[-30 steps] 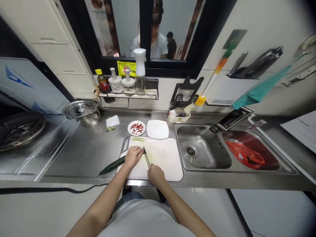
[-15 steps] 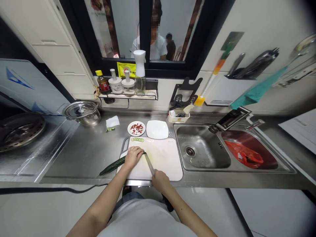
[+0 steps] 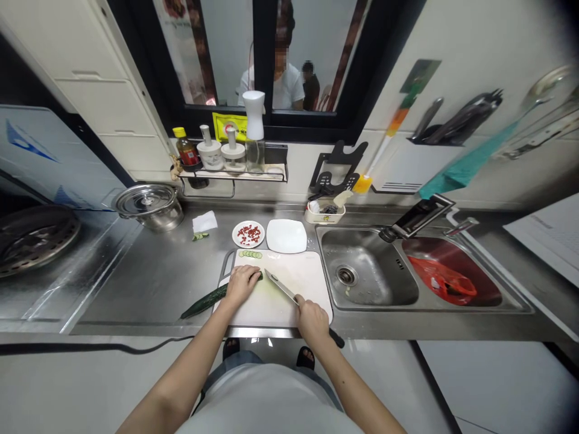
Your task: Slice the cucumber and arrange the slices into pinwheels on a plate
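the knife [image 3: 284,288] is now held away from the cut end of the cucumber [image 3: 205,301]; half a second ago its blade was set right against that end. the right hand [image 3: 313,322] is shifted rightward and toward the near right corner of the cutting board [image 3: 289,313], and the blade is slanted more. a stroke is thus judged to be finished, with the cut face left free; what seems to be a slice is seen on the blade near its tip, though it is too small to be sure.

the knife is gripped by the right hand with the fingers closed around it. the cucumber is pinned by the left hand [image 3: 242,284], its fingers held together over the top, and that hold is little changed. the cucumber is laid across the board's left edge, its far-left end over the counter [image 3: 136,283].

room for the blade is found to its right, over bare board. the far side is bounded by a row of slices [image 3: 250,254], the white plate [image 3: 286,235] and the small plate [image 3: 234,235] of red pieces [image 3: 248,233]; the right side, by the sink [image 3: 371,259]. the knife's butt is carried past the counter's front edge.
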Tool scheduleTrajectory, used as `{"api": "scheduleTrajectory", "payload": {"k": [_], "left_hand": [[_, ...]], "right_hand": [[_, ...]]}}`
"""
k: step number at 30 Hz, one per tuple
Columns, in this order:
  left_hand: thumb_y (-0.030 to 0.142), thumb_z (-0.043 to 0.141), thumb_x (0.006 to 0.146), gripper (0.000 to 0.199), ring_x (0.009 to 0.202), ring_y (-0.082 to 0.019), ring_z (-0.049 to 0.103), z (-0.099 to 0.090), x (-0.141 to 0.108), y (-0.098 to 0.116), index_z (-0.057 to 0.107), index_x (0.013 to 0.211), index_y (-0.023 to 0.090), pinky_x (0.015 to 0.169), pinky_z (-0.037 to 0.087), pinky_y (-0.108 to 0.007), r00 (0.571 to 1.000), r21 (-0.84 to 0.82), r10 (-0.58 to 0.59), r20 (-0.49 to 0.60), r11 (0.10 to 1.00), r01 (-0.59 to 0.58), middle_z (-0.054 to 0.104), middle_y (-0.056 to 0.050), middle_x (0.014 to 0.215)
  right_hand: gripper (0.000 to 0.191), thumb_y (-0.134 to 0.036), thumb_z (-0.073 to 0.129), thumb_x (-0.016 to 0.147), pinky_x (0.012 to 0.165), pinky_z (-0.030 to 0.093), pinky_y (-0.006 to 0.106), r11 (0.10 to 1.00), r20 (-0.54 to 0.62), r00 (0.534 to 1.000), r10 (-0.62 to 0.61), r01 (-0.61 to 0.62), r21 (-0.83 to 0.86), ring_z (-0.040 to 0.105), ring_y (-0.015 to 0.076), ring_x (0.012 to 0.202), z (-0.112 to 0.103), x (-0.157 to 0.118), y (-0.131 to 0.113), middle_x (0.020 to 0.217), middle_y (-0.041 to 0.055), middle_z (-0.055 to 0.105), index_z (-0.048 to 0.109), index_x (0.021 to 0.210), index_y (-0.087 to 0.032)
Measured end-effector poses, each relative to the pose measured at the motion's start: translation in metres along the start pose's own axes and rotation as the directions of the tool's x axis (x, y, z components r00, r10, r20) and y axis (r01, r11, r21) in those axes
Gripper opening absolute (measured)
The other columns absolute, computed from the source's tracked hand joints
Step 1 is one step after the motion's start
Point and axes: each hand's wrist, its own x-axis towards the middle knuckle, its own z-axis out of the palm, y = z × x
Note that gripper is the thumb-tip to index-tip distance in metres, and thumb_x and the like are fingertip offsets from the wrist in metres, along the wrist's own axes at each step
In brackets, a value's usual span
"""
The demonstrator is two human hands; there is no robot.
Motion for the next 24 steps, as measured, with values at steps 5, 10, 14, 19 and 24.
{"api": "scheduleTrajectory", "payload": {"k": [5,10,14,19,24], "left_hand": [[0.036,0.044,0.094,0.03,0.101,-0.019,0.061,-0.001,-0.002,0.0,0.068,0.104,0.022,0.093,0.044,-0.035,0.991,-0.128,-0.097,-0.096,0.988,0.085,0.07,-0.006,0.106],[0.041,0.052,0.089,0.031,0.105,-0.02,0.059,-0.009,0.005,0.012,0.068,0.106,0.021,0.095,0.045,-0.035,0.993,-0.214,-0.086,-0.08,0.974,0.068,0.068,-0.006,0.111],[0.043,0.059,0.084,0.033,0.106,-0.022,0.057,-0.014,0.013,0.025,0.069,0.108,0.023,0.096,0.043,-0.036,0.998,-0.205,0.008,0.061,0.979,0.005,0.067,-0.007,0.111],[0.041,0.059,0.084,0.023,0.1,-0.02,0.058,-0.011,0.016,0.033,0.072,0.095,0.025,0.093,0.042,-0.035,0.981,-0.188,0.07,0.182,0.981,-0.035,0.069,-0.004,0.102],[0.032,0.062,0.08,0.014,0.09,-0.018,0.059,-0.004,0.02,0.033,0.07,0.083,0.021,0.084,0.043,-0.03,0.984,-0.225,-0.004,0.179,0.973,0.045,0.069,-0.003,0.09]], "right_hand": [[0.043,-0.023,0.047,0.09,0.078,0.039,0.03,1.0,-0.108,0.994,0.021,-0.021,0.004,0.061,0.022,0.096,0.003,0.007,0.009,0.106,0.0105,0.067,0.05,0.133,-0.021],[0.049,-0.021,0.052,0.087,0.083,0.038,0.032,1.0,-0.171,0.985,-0.013,0.011,-0.014,0.058,0.0236,0.098,0.006,0.007,0.012,0.107,0.0116,0.065,0.047,0.136,-0.018],[0.049,-0.02,0.052,0.087,0.083,0.037,0.032,0.999,-0.183,0.982,-0.039,0.036,-0.022,0.056,0.0238,0.098,0.006,0.006,0.012,0.106,0.0123,0.064,0.048,0.136,-0.019],[0.05,-0.015,0.053,0.085,0.083,0.035,0.031,0.998,-0.192,0.979,-0.065,0.059,-0.039,0.055,0.0229,0.098,0.005,0.002,0.012,0.105,0.0108,0.064,0.049,0.135,-0.02],[0.049,-0.016,0.053,0.085,0.082,0.035,0.031,0.998,-0.189,0.98,-0.059,0.051,-0.046,0.056,0.0234,0.097,0.008,0.0,0.018,0.104,0.0099,0.065,0.051,0.133,-0.019]]}}
